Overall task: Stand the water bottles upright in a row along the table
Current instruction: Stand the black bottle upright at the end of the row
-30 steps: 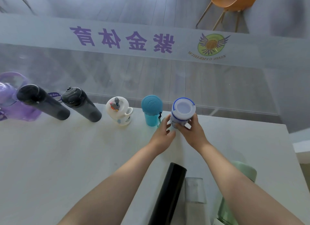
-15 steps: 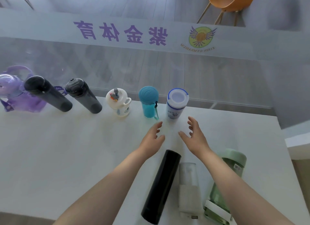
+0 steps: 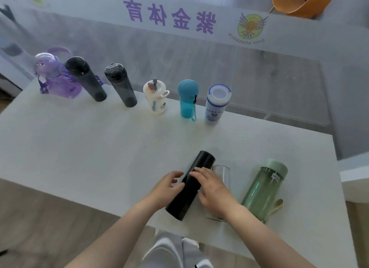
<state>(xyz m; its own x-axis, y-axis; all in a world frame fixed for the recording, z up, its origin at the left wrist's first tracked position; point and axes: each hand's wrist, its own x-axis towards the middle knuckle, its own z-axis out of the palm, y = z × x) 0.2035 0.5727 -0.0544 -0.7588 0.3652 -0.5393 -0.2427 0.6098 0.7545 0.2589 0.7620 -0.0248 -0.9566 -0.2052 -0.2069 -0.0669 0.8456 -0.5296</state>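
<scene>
Seen from a head-worn camera, six water bottles stand upright in a row along the far edge of a pale surface (image 3: 79, 148). From left to right they are a purple bottle (image 3: 54, 78), two tall dark grey bottles (image 3: 85, 80) (image 3: 120, 85), a small white bottle (image 3: 155, 98), a teal bottle (image 3: 187, 99) and a white bottle with a blue-rimmed lid (image 3: 216, 105).

A second ago that blue-rimmed bottle was held between both hands at the right end of the row. It is now released and left standing, and both hands have been drawn back to the near edge of the surface.

There, three bottles are lying on their sides: a black bottle (image 3: 189, 185), a clear bottle (image 3: 221, 171) just beside it and partly hidden by the right wrist, and a green bottle (image 3: 263, 187) further right.

The black bottle is now being taken. The left hand (image 3: 167, 189) is placed against its left side with fingers curled toward it, and the right hand (image 3: 211, 187) is laid over its top and right side. Some motion blur is present, so a firm grip cannot be confirmed; contact on both sides is what is shown, and the bottle is not yet lifted.

By judgement, the sixth bottle is finished and the seventh is begun, with space left for it to the right of the blue-rimmed bottle.
</scene>
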